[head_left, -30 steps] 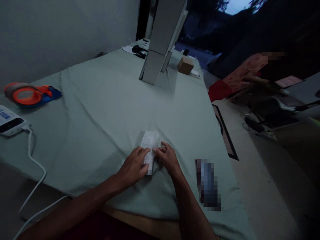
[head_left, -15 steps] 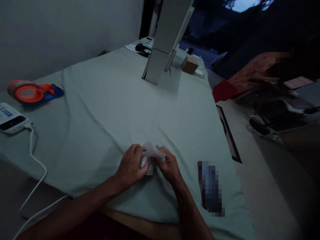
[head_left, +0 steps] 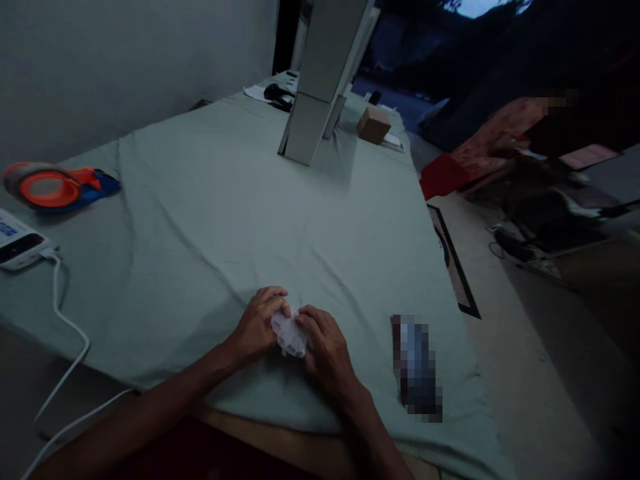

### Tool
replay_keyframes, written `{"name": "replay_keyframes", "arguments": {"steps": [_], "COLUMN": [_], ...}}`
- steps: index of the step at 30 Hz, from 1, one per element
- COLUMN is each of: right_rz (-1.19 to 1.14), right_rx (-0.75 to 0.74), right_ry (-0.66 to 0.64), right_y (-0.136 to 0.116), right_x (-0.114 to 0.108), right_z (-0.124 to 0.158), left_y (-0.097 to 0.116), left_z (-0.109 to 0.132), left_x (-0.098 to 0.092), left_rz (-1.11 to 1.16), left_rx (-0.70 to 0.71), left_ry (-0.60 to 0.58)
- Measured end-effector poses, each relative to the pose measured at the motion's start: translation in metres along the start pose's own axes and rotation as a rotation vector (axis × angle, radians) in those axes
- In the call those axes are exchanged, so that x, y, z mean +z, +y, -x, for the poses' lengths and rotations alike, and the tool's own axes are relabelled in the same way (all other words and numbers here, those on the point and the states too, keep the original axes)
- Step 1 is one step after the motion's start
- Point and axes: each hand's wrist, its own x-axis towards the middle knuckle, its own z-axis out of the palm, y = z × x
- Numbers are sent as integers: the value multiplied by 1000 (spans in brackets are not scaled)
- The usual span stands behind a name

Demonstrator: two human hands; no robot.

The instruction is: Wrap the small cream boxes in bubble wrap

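Far left: orange tape dispenser (head_left: 47, 188) and a white cable (head_left: 65, 320), well apart from my work. Left hand (head_left: 257, 327) gripped the bubble-wrap wad (head_left: 289, 333) from its left and right hand (head_left: 325, 350) clamped its right side. Both hands were closed on it. The wad rested on the counter (head_left: 225, 200) cloth near the front edge. It was bunched short, long axis unclear. A second ago it lay as a strip pointing away from me. Open cloth ahead and left; blurred item (head_left: 415, 367) near on the right.
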Motion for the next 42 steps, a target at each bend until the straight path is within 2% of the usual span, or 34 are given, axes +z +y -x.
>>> {"name": "replay_keyframes", "arguments": {"steps": [3,6,10,16,22,29,37,42], "right_rz": [-188,-365,-354,-414,-494,-474,-488,-436], "right_rx": [179,449,582,522,537,439,506,430], "right_ry": [48,-47,-77,-3,-15,-1,15,111], "right_y": [3,5,8,5,4,18,20,22], "right_x": [2,0,-1,-1,0,0,2,9], "right_z": [-11,-19,-22,-23,-26,-25,-39,-46], "left_y": [0,3,3,-6,1,-1,-9,-8], "left_z": [-6,-8,-7,-9,-17,-19,-21,-20], "left_x": [-6,-14,-14,-3,-4,-5,4,7], "left_rz": [107,195,252,383,372,288,498,515], "left_rx": [-42,-125,-174,-218,-284,-265,-300,-305], "left_ry": [-28,-143,-187,-160,-140,-136,-109,-104]}}
